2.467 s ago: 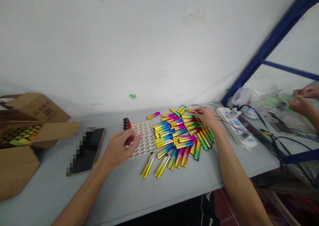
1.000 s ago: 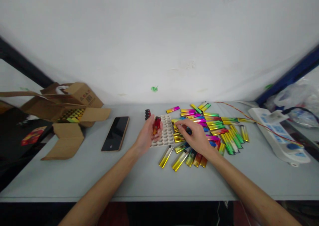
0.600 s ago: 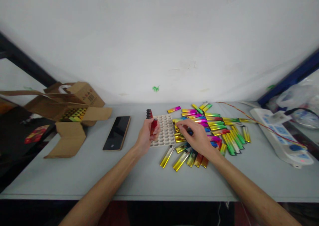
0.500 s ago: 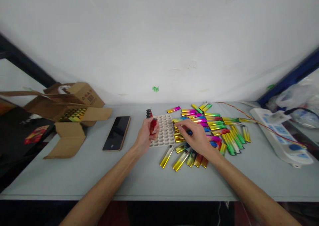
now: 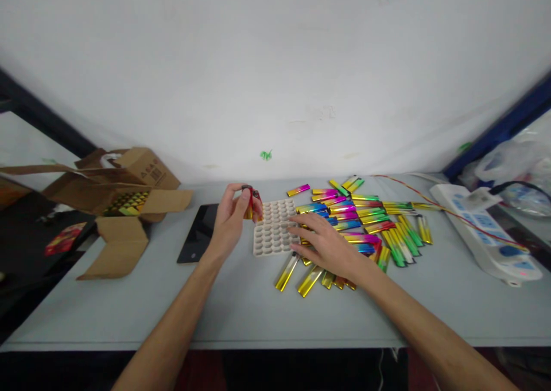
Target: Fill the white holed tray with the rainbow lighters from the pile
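Note:
My left hand [image 5: 231,216] is closed around red and gold lighters [image 5: 250,203], held upright at the left edge of a white tray with rows of holes [image 5: 275,237]. At least two lighters show; how many more the fingers hide I cannot tell. My right hand [image 5: 323,243] is spread flat, fingertips over the tray's right edge and palm above a pile of shiny lighters [image 5: 344,213] in gold, blue, pink and green. Nothing shows in its fingers. In front of the tray lie loose gold lighters [image 5: 286,273].
A phone [image 5: 196,236] lies partly behind my left wrist. Farther left stands an open cardboard box [image 5: 155,198] with lighters packed inside. At the right is a white power strip [image 5: 482,230] with a red-yellow wire [image 5: 424,197] running across the table. A wall closes off the back.
My left hand has moved left and slightly up with the lighters, uncovering the tray's left side. My right hand has shifted slightly left, its fingers opening from a curled pose.

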Demonstrator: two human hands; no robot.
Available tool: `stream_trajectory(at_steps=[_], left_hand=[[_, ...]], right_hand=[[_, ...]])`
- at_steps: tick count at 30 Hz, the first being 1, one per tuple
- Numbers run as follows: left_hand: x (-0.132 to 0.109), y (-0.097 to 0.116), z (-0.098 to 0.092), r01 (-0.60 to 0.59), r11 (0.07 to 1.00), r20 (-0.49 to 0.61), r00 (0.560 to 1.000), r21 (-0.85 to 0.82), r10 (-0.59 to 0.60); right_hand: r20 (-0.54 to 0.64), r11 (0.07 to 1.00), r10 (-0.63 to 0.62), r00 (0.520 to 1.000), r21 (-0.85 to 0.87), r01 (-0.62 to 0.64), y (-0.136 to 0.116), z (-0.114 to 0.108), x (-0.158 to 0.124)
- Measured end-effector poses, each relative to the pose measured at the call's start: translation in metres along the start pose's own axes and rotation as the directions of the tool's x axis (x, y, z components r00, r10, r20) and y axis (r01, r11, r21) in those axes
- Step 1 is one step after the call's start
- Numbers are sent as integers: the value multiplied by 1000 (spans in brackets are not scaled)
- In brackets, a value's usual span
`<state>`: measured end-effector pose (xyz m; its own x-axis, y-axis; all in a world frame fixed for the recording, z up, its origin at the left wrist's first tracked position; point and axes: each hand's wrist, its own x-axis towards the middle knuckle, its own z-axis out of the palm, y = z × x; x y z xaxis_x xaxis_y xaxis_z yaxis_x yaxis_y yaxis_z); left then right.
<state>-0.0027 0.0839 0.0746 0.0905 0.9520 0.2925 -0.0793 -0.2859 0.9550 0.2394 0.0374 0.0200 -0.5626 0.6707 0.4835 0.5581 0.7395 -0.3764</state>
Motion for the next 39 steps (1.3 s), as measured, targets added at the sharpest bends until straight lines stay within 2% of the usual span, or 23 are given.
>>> stream_trajectory(at_steps=[4, 6, 11, 16, 26, 39], left_hand=[[6, 3, -18, -93, 976, 15, 996, 196, 92], [8, 4, -28, -125, 945, 72, 992, 303, 108], [10, 10, -45, -120, 862, 250, 968, 493, -8], [9, 11, -47, -161, 756, 325, 943, 634, -72], [10, 3, -49, -135, 727, 316, 942, 673, -117], [12, -6, -53, -258, 630, 401, 911, 732, -93]], right_hand=[[63, 999, 9, 998, -38, -7, -4, 2, -1], [96, 998, 18, 995, -59, -13, -6, 2, -1], [159, 994, 43, 986, -110, -25, -8, 1, -1], [181, 991, 63, 981, -131, -39, -9, 2, 0], [164, 989, 61, 985, -141, -38, -8, 4, 0], [161, 989, 64, 985, -145, -40, -7, 6, -1]])
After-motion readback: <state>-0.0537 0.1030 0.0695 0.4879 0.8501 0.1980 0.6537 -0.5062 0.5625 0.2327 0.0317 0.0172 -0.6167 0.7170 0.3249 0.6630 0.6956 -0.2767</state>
